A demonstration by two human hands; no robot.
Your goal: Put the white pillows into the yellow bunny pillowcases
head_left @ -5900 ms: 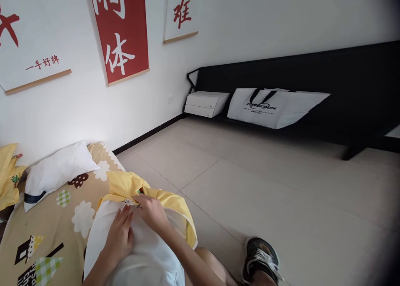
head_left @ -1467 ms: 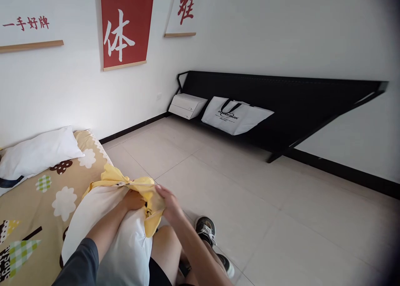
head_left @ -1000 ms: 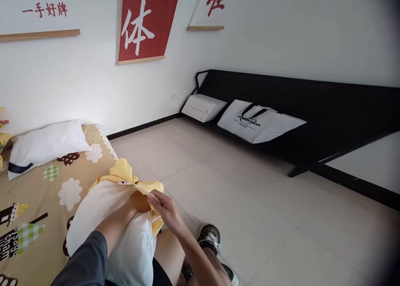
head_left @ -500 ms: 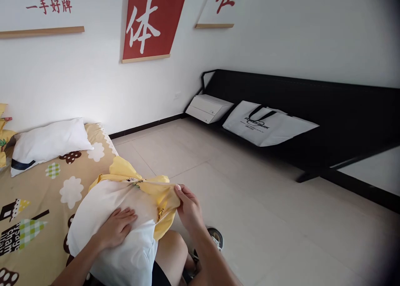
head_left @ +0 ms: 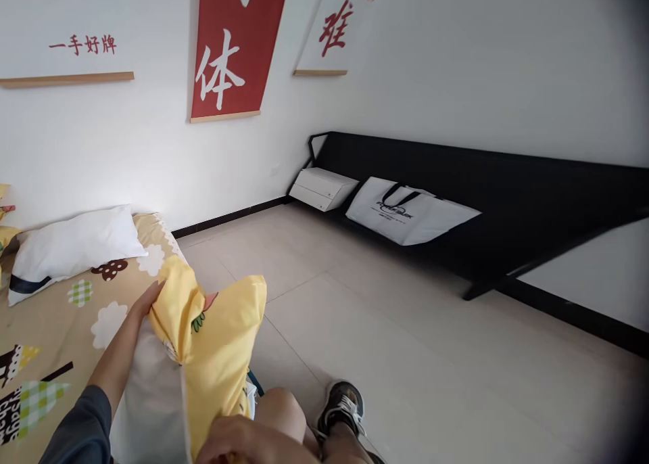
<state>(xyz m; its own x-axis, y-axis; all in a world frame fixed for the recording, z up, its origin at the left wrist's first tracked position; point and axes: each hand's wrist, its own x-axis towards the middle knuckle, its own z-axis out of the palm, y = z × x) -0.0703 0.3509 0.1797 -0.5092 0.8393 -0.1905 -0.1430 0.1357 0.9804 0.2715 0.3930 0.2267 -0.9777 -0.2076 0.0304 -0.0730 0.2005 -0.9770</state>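
Observation:
A white pillow stands tilted at the bed's edge before me, its far side covered by a yellow pillowcase with small printed figures. The case's hem runs down the pillow's near face. My left hand is closed on the yellow cloth at the upper left, its fingertips mostly hidden by folds. Low at the bottom edge, my right hand is closed on the near end of the pillowcase; its fingers are partly out of view.
Another white pillow lies on the patterned bed sheet. Across the tiled floor stands a black folding cot bearing a white box and a white tote bag. My shoe is on the floor.
My left hand has left the pillow's white face for the cloth at upper left. My right hand has come down and nearer. The pillow is turned, and the yellow case covers more of it.

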